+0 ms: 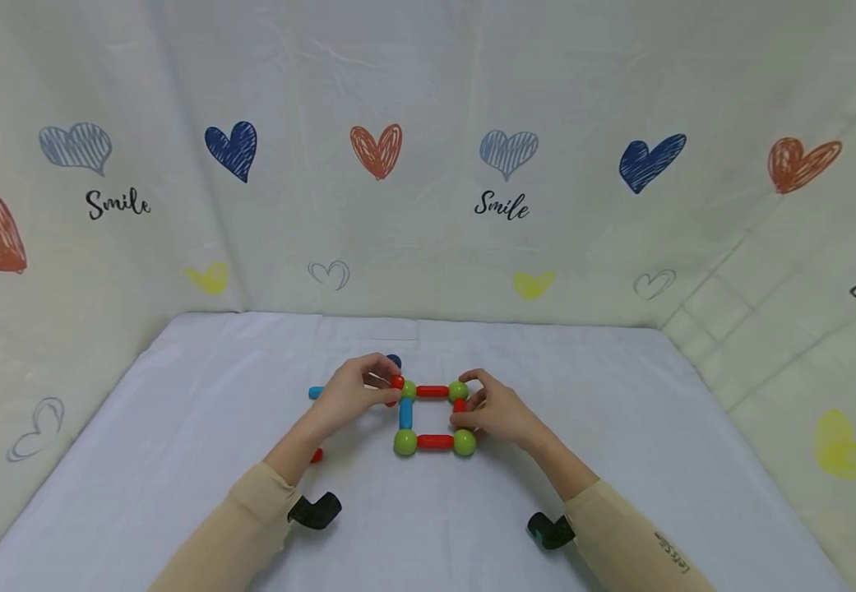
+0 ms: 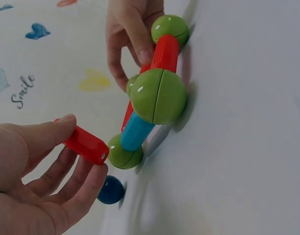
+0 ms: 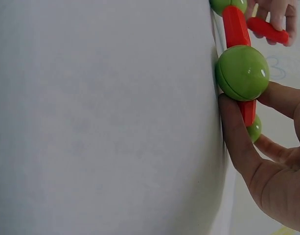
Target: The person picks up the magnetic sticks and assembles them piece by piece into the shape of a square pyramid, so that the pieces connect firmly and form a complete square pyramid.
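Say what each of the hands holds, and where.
The left hand pinches a red rod, thumb near its end away from the square; the right hand grips the square's right side.

The frame lies between left hand and right hand.

A square frame lay flat on the counter, with glossy green balls at its four corners, three red rods and, along the left side, one light-blue rod. A separate red rod, pinched in the left hand, sat tilted just beside the far left ball.
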### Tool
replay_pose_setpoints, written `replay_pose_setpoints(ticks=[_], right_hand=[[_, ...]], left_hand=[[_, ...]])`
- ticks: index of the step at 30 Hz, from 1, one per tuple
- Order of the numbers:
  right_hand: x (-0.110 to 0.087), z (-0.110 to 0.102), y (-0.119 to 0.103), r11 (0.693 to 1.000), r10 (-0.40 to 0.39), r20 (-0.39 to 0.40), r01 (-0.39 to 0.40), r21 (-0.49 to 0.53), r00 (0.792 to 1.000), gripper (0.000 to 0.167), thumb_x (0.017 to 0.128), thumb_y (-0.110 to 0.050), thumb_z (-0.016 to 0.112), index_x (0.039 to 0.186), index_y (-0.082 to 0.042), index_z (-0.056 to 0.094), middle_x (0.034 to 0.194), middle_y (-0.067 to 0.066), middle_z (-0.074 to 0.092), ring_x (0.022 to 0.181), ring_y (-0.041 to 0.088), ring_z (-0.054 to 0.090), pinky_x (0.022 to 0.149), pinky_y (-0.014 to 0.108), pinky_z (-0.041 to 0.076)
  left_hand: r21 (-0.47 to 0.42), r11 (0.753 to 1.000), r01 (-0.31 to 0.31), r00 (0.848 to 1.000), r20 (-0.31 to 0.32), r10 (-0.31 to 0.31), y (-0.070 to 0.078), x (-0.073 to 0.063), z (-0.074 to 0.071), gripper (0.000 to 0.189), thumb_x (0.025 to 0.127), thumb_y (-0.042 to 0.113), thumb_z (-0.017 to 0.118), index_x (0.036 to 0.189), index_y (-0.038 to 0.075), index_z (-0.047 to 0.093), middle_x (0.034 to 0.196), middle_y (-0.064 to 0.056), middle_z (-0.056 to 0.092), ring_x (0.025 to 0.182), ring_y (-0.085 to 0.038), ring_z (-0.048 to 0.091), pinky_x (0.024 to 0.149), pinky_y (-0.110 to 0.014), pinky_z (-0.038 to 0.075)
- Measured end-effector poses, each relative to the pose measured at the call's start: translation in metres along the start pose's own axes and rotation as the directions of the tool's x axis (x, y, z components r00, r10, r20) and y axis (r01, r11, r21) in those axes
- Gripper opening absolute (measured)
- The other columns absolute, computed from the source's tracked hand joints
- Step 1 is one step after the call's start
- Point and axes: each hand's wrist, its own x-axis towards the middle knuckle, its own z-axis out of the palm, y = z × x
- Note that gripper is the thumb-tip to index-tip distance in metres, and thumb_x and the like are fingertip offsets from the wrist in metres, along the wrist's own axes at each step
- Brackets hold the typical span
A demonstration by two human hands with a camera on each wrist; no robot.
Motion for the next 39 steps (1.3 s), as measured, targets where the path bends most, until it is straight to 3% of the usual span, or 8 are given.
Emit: replay_pose_setpoints(ticks=[11,24,29,33,39], right_hand=[[0.000,0.000,0.001,1.000,0.000,-0.005,0.000,-0.004,1.000,0.066,0.087,-0.020,0.084,0.141,-0.013,0.048,0.096,0.009,0.060,0.081,0.022,0.061,0.069,0.031,0.058],[-0.002,-0.001,-0.004,1.000,-0.002,0.006,0.002,0.012,1.000,0.064,0.088,-0.018,0.083,0.141,-0.012,0.048,0.095,0.009,0.060,0.080,0.023,0.061,0.070,0.032,0.059],[-0.002,-0.001,-0.005,1.000,-0.009,0.008,0.009,0.000,1.000,0.070,0.089,-0.021,0.082,0.148,-0.011,0.045,0.097,0.009,0.060,0.080,0.022,0.062,0.070,0.032,0.059],[0.000,0.000,-0.005,0.999,-0.028,0.010,0.028,-0.018,1.000,0.060,0.098,-0.023,0.072,0.151,-0.011,0.046,0.099,0.009,0.062,0.077,0.021,0.065,0.069,0.034,0.059],[0.003,0.001,-0.004,0.999,-0.033,-0.016,0.033,-0.032,0.999,0.039,0.105,-0.019,0.060,0.143,-0.011,0.055,0.097,0.011,0.064,0.071,0.021,0.065,0.063,0.033,0.057]], left_hand=[[-0.001,0.999,-0.048,0.992,-0.115,0.047,0.004,0.016,0.013,0.028,0.090,0.012,0.082,0.113,0.016,0.067,0.106,0.001,0.068,0.104,-0.021,0.065,0.090,-0.038,0.055],[-0.015,0.999,-0.042,0.993,-0.115,0.040,-0.002,0.025,0.017,0.028,0.090,0.010,0.080,0.115,0.014,0.066,0.109,0.000,0.067,0.106,-0.022,0.065,0.091,-0.037,0.056],[-0.017,0.999,-0.043,0.993,-0.108,0.041,-0.002,0.023,0.015,0.031,0.090,0.012,0.081,0.117,0.013,0.066,0.111,0.000,0.067,0.108,-0.022,0.064,0.093,-0.039,0.055],[-0.021,0.999,-0.041,0.992,-0.120,0.038,-0.003,0.021,0.011,0.033,0.090,0.014,0.081,0.119,0.011,0.065,0.113,-0.001,0.067,0.107,-0.022,0.065,0.092,-0.038,0.056],[0.002,1.000,-0.026,0.991,-0.132,0.026,-0.002,0.013,0.001,0.033,0.091,0.015,0.081,0.119,0.011,0.065,0.115,-0.004,0.066,0.106,-0.024,0.065,0.088,-0.036,0.058]])
